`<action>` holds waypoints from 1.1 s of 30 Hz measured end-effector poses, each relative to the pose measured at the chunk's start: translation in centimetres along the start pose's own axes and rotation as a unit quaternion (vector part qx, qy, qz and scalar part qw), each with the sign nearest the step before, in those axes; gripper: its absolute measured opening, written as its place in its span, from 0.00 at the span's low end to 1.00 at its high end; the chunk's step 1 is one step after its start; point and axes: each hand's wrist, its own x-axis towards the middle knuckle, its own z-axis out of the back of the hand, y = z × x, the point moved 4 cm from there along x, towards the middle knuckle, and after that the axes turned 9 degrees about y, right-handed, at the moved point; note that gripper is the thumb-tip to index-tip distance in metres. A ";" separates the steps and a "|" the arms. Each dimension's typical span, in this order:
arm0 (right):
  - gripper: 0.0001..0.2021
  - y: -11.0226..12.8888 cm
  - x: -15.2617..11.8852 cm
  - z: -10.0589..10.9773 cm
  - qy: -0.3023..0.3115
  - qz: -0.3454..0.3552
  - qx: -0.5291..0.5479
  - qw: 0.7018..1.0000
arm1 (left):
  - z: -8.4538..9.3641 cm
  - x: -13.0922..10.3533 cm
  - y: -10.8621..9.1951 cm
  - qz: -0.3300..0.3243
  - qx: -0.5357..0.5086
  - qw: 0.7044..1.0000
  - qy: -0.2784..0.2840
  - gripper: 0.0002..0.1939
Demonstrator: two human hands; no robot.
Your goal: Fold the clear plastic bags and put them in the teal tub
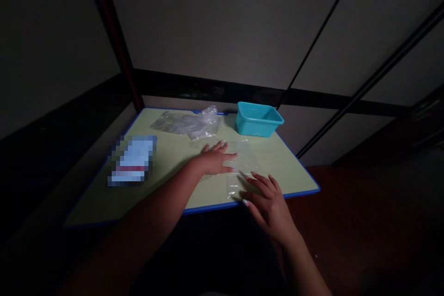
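A clear plastic bag lies flat on the pale table, its edges hard to make out. My left hand rests on the bag's left part with the fingers spread. Closer to the front edge, my right hand is over the bag's near end, fingers apart and slightly bent. A narrow part of clear plastic shows between the two hands, near the table's blue rim. Whether the right fingertips touch the plastic, I cannot tell. Neither hand grips anything.
A turquoise plastic bin stands at the back right of the table. Crumpled clear plastic bags lie along the back. At the left is a blurred-out flat blue and white item. Wall panels rise behind the table.
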 end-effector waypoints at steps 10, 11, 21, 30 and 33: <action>0.15 0.2 0.0 -0.5 0.028 0.006 -0.018 0.999 | -0.1 0.0 0.0 0.013 -0.006 1.000 0.013 0.32; 0.15 0.3 -0.1 -0.5 0.024 0.012 -0.018 0.999 | -0.1 0.0 0.0 0.013 -0.007 1.000 0.013 0.32; 0.17 0.7 0.7 -1.1 0.013 -0.004 -0.044 0.999 | -0.1 0.1 0.1 0.006 0.001 1.000 0.020 0.33; 0.20 2.1 0.9 -1.5 0.021 0.031 -0.057 0.998 | 0.1 0.0 0.0 0.009 0.013 1.000 0.018 0.32; 0.22 2.8 0.8 -1.7 0.031 0.051 -0.049 0.997 | 0.1 -0.1 -0.1 0.008 0.013 1.000 0.018 0.32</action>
